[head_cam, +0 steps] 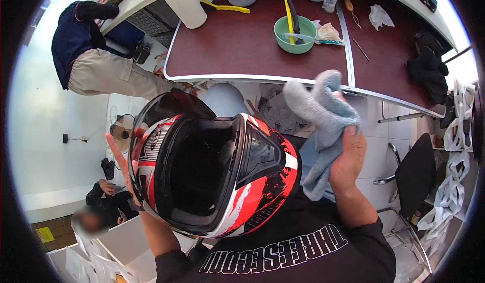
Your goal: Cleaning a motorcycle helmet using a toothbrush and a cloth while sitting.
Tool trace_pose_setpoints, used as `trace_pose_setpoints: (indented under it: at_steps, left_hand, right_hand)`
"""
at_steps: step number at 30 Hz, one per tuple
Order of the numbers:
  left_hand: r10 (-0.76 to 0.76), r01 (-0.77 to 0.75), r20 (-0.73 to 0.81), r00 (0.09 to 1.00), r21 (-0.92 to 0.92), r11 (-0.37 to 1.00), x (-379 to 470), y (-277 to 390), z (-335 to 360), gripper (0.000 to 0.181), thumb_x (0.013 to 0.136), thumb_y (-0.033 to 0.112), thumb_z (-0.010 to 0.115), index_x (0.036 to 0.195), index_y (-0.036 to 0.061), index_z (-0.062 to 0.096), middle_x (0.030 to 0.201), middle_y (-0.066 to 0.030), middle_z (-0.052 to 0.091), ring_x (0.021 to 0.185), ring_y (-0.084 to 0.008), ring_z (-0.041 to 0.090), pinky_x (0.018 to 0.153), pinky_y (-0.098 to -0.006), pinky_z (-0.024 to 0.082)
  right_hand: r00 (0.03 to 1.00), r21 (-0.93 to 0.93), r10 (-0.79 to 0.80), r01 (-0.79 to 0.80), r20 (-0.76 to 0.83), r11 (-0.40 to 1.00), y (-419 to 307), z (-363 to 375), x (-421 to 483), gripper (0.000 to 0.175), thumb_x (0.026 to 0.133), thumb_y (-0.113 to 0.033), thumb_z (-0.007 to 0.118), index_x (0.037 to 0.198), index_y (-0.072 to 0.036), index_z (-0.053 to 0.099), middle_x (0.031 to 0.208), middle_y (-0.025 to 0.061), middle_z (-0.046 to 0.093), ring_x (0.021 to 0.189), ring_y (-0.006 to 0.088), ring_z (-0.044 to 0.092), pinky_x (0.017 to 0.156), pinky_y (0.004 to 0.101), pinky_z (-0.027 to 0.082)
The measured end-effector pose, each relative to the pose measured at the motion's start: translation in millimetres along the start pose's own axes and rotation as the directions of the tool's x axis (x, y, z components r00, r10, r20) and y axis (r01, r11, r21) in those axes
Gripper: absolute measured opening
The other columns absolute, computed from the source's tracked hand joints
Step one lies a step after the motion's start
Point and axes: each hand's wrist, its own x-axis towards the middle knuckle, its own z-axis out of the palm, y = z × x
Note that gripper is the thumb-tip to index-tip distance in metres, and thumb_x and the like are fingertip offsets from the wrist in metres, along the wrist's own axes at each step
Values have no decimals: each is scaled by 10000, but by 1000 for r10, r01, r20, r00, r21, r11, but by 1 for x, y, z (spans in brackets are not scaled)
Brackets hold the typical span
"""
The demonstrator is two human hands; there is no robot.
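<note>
A red, black and white full-face motorcycle helmet is held up in front of my chest. Its dark padded opening faces the camera, and the tinted visor is at its left side. My left hand supports the helmet from that side, fingers spread against the visor and partly hidden behind it. Gripped in my right hand is a bunched light blue-grey cloth, just right of the helmet. Part of the cloth hangs down below the hand.
Ahead stands a dark red table with a green bowl of brushes, a white bottle and a yellow-handled brush. One person bends at left; another is lower left. A black chair is at right.
</note>
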Motion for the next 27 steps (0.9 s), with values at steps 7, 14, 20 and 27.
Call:
trace_pose_setpoints:
  at_steps: [7,14,20,27]
  left_hand:
    - [51,-48,-1,999,-345,937,8,-24,-5,851,1041,265,540,1645,187,-54,1541,-282,409,1422,-368,448,1213,-492,323]
    - [-159,161,-28,987,157,974,7,-34,-22,828,1048,262,518,1645,188,-51,1535,-282,418,1417,-370,454,1206,-495,334]
    - [-285,126,-230,930,-529,839,4,-17,4,783,1065,262,472,1645,187,-50,1515,-287,444,1403,-387,468,1202,-504,340]
    - [-178,122,-38,983,-588,800,21,-4,1,897,1009,235,584,1646,167,-44,1523,-340,399,1390,-382,482,1167,-494,385]
  right_hand:
    - [969,1,90,-93,228,996,7,27,-1,419,1058,-242,515,1401,-11,582,1440,136,582,1377,270,491,1170,400,337]
    - [758,-199,-373,542,535,817,26,22,9,316,938,-209,622,1203,-74,727,1296,133,690,1292,370,585,1173,511,341]
    - [912,165,282,-340,297,926,26,20,14,350,1051,-159,499,1287,56,642,1358,180,636,1283,257,577,1112,379,402]
    - [759,-284,-84,341,645,896,-7,33,59,335,944,-108,615,1262,-26,684,1327,176,659,1288,386,570,1105,447,407]
